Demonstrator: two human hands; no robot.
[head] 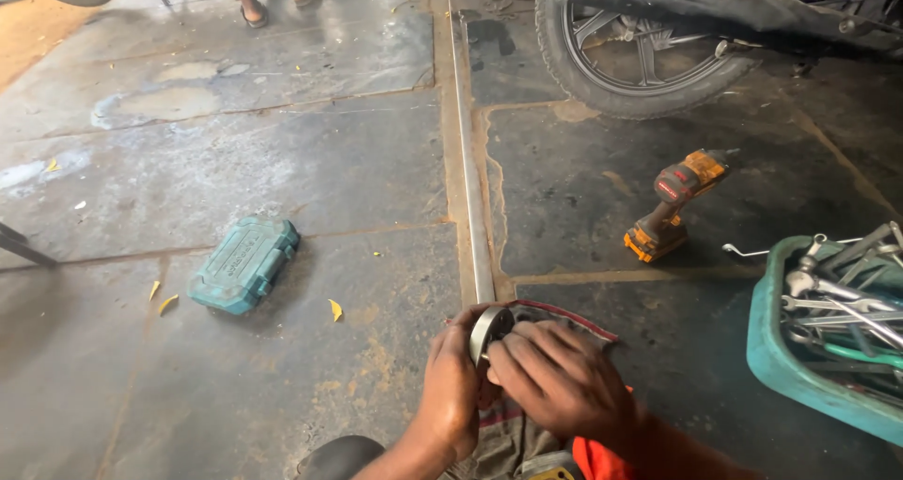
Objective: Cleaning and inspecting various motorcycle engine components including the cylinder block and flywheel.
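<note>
Motorcycle wheel (640,57) up top, teal tool tub (800,367) right, cordless drill (673,207) lying mid-floor. Down low, left hand (451,395) and right hand (560,381) both clasp a round metal disc (489,331), standing on edge, flat face turned left.

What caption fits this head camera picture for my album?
Two hands grip a round metal part above a stone floor, cordless drill nearby.
</note>
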